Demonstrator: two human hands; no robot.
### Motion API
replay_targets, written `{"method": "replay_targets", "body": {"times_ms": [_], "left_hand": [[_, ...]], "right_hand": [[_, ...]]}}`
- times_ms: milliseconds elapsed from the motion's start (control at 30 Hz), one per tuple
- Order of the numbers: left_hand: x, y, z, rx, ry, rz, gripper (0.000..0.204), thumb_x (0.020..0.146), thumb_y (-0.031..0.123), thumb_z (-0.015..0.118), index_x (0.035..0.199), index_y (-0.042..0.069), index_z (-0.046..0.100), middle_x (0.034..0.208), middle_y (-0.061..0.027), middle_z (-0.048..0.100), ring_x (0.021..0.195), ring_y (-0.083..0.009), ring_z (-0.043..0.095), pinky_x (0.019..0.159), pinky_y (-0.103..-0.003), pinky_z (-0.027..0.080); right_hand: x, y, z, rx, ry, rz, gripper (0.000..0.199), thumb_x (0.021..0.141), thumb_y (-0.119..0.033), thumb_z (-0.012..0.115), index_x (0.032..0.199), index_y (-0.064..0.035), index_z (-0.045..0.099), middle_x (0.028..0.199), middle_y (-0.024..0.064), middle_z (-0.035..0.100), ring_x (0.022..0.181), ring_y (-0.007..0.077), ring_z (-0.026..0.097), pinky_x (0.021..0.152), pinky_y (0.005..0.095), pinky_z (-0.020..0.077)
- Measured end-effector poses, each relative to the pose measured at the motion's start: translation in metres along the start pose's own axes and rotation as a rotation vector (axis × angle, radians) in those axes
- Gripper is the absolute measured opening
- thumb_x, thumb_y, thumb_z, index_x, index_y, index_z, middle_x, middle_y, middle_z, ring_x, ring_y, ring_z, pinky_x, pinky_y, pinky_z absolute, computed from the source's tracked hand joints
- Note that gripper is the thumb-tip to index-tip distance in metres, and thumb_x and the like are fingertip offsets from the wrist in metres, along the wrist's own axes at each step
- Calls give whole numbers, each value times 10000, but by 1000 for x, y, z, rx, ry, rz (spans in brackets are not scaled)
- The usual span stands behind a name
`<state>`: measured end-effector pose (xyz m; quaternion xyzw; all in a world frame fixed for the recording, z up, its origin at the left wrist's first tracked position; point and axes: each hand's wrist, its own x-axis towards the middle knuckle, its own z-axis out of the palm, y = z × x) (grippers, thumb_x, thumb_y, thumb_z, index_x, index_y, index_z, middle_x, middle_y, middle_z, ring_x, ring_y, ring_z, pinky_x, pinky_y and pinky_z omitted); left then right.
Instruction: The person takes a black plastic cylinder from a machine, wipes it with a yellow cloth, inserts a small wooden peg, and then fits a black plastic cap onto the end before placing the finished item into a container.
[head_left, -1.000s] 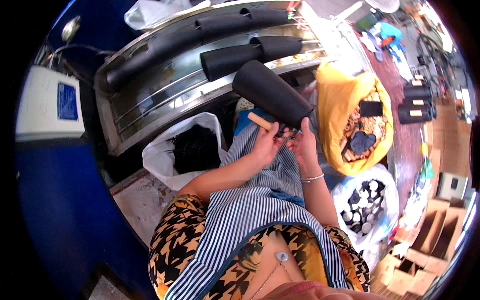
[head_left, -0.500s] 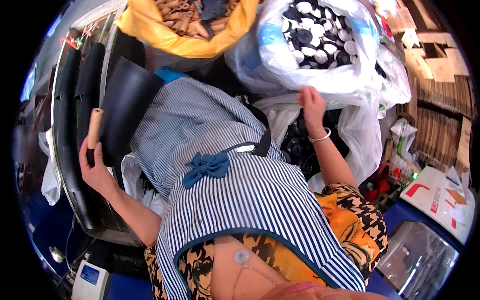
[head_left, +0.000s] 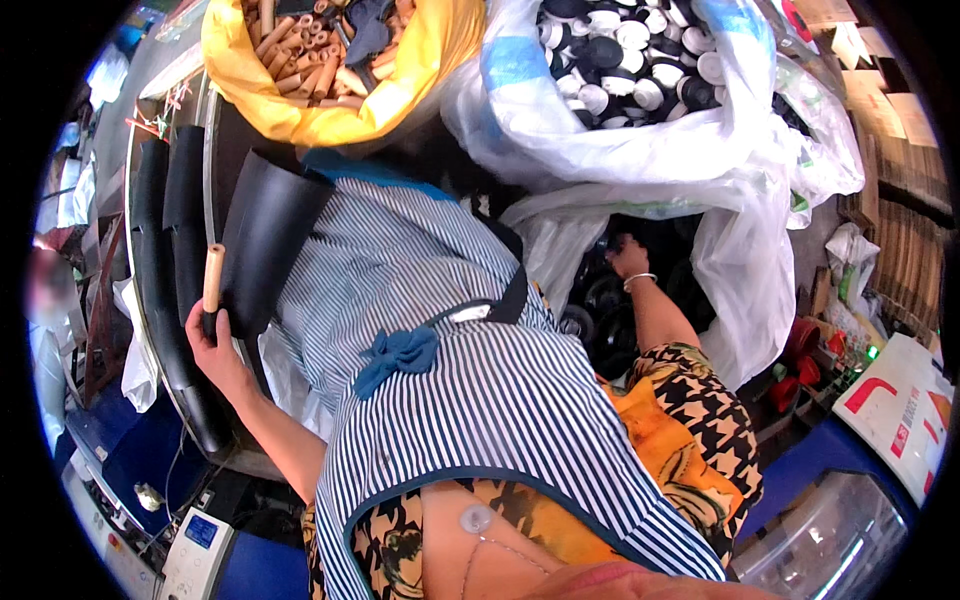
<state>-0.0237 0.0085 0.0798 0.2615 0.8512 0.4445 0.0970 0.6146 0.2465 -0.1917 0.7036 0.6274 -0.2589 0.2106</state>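
Note:
Upright in my left hand (head_left: 212,348) is a tan tube (head_left: 213,280) with a hollow upper end. My fingers wrap round its black lower end. My right hand (head_left: 629,258) is down inside a clear plastic bag (head_left: 745,270), among black round parts (head_left: 607,300). Its fingers are curled against the dark parts, and shadow hides what lies at the fingertips. Just beyond the tan tube stands a curved black sheet (head_left: 268,235), beside my striped apron (head_left: 400,240).
A yellow sack (head_left: 225,75) of tan tubes stands at the far side. Right of it is a plastic bag (head_left: 510,70) of black and white round caps (head_left: 632,36). Long black padded rolls (head_left: 185,220) line a frame at left. Stacked cardboard (head_left: 905,215) is at right.
My right hand has moved from beside the cap bag's rim down into the bag of black parts. My left hand still holds the tan tube. The whole view has shifted slightly.

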Motion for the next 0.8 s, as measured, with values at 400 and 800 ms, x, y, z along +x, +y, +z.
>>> {"method": "replay_targets", "body": {"times_ms": [400, 800], "left_hand": [[11, -15, 15, -36, 41, -10, 295, 891, 29, 612, 1183, 39, 572, 1135, -68, 595, 1084, -194, 546, 1007, -312, 374], [5, -10, 4, -81, 30, 1, 329, 813, -33, 632, 1128, 51, 586, 1101, -82, 596, 1052, -207, 556, 968, -308, 409]], "right_hand": [[8, -55, 7, -223, -37, 235, 526, 934, -224, 516, 1446, -243, 396, 1447, 89, 466, 1351, 289, 398, 1027, 510, 357], [57, -37, 9, -680, -192, -286, 566, 995, -457, 324, 1507, -217, 330, 1558, 41, 336, 1455, 291, 245, 1143, 524, 206]]}}
